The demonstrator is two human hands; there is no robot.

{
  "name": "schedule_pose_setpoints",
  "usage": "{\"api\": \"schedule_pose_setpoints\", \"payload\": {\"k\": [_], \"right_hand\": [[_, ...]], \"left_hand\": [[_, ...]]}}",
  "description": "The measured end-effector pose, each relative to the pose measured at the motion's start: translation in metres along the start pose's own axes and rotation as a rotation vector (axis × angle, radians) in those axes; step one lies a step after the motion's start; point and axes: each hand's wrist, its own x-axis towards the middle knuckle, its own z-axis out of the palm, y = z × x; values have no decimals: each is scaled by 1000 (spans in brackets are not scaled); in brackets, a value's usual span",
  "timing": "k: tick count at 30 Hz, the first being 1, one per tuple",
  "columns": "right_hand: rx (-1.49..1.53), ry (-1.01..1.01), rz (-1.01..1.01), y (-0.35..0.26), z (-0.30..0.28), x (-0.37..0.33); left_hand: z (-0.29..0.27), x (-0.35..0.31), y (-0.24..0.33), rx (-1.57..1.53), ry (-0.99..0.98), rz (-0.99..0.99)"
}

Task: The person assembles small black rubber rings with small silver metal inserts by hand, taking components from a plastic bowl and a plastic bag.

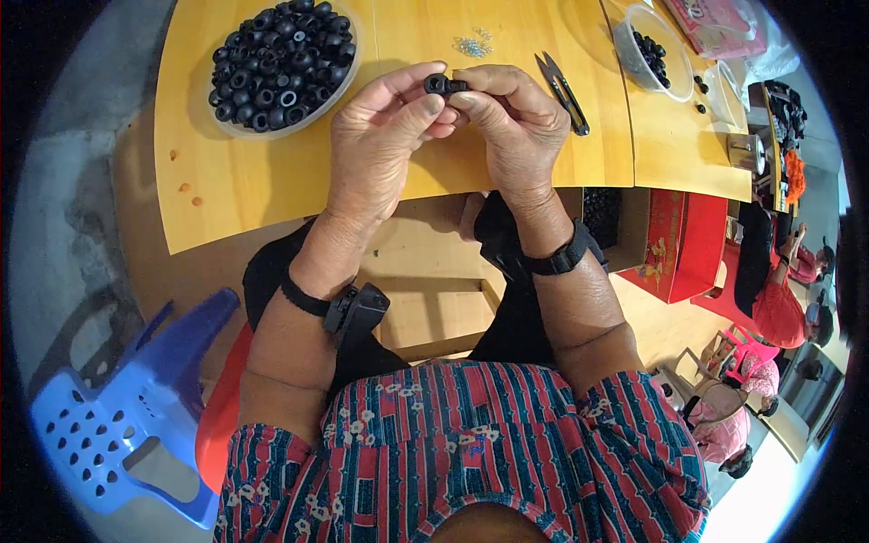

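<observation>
Where both hands meet, left hand and right hand each pinch-grip a black rubbery ring.

- Yellow wooden table across the top.
- Snips lying on the table.
- Small pile of tiny metal bits near the far edge.
- Clear tub with a few black pieces, far right.
- Blue plastic stool on the floor, lower left.
- Red box under the table, right.

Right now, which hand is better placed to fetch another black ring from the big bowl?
Probably the left hand: the bowl of black rings lies on its side.
</observation>
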Motion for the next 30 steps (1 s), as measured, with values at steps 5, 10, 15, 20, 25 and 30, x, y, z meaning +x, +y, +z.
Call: {"api": "schedule_pose_setpoints", "payload": {"k": [5, 10, 15, 20, 25, 30], "right_hand": [[62, -5, 24, -1, 1, -1], [56, -15, 20, -1, -2, -1], [33, -16, 23, 1, -2, -1], [37, -20, 18, 0, -2, -1], [76, -20, 28, 0, -1, -2], [40, -11, 42, -1, -1, -2]], "left_hand": [[-2, 0, 0, -35, 3, -18], [-2, 0, -2, -48, -9, -19], [-2, -1, -1, -55, -12, -19], [-2, -1, 0, -50, -12, -26], [-3, -1, 1, -48, -4, -28], [-1, -1, 0, -38, 8, -20]]}}
